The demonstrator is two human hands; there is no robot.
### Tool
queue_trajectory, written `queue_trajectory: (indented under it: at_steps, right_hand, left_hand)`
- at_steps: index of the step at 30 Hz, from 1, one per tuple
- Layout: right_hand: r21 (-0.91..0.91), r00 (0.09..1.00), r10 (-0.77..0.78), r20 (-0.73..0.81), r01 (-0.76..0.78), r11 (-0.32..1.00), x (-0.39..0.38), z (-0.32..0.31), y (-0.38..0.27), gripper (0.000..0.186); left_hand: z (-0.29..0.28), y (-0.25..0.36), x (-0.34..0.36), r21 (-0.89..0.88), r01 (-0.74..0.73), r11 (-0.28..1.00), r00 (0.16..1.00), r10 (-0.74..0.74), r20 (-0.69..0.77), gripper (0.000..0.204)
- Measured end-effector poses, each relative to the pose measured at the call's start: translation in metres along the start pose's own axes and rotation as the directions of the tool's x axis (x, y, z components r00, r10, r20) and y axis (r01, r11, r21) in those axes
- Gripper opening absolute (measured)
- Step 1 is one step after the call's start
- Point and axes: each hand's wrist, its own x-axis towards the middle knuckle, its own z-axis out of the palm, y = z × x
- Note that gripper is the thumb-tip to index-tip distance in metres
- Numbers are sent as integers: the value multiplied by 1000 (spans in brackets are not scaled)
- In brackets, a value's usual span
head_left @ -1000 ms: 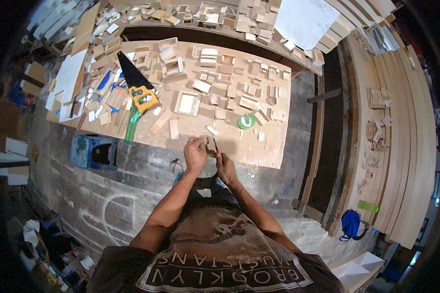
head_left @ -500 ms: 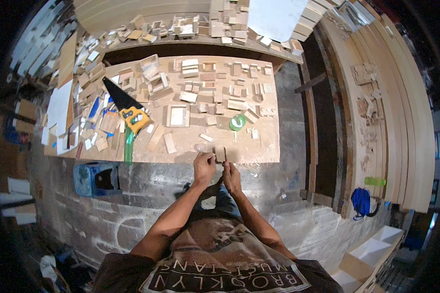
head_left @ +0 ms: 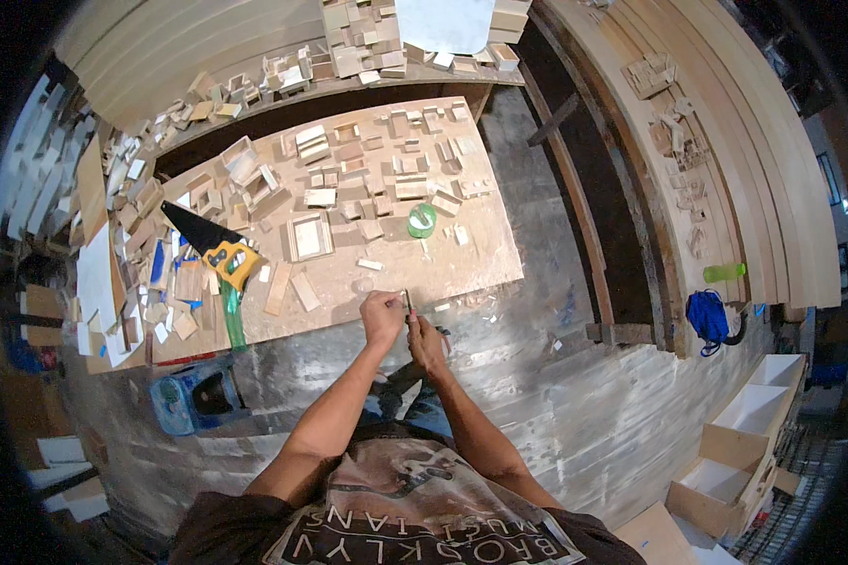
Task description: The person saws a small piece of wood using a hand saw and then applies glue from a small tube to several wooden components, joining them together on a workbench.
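Observation:
Both my hands meet just off the table's front edge, near the middle of the view. My right hand (head_left: pixel 427 346) is closed around a slim tool (head_left: pixel 408 301) with a narrow dark blade and a touch of red at the handle; it looks like a small knife. Close beside the blade, my left hand (head_left: pixel 382 318) is pinched shut, and what its fingertips hold is too small to make out. Beyond my hands, a small pale wood block (head_left: pixel 370 265) lies on the table, with a green round container (head_left: pixel 422 221) farther back.
A handsaw (head_left: pixel 231 262) with a yellow handle lies on the wooden table (head_left: pixel 349 294), left of centre, among wood scraps. Small wooden boxes and blocks cover the table's far part. A blue plastic stool (head_left: pixel 184 400) stands at the front left. A long plank-topped bench (head_left: pixel 735 188) runs along the right.
The view has turned, so the table looks tilted and shifted left. My hands have drawn closer together, with the blade now right beside my left fingertips.

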Motion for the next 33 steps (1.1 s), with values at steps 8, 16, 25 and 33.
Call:
queue_trajectory:
  at_steps: [8,16,25,33]
  right_hand:
    - [39,998,59,-4,-58,998,-10,-2,-16,59]
    - [54,998,42,41,-44,998,-17,-6,-29,60]
    - [32,998,67,-16,-66,997,-25,-10,-61,60]
    - [-53,1000,23,-5,-23,998,-21,-13,-54,55]
  left_hand:
    - [1,-8,12,-124,425,897,884,-382,270,21]
    - [-1,-17,15,-191,467,863,859,-392,330,18]
    - [-6,-1,14,-218,507,834,844,-429,321,17]
    - [-5,-6,13,-187,443,877,874,-376,308,14]
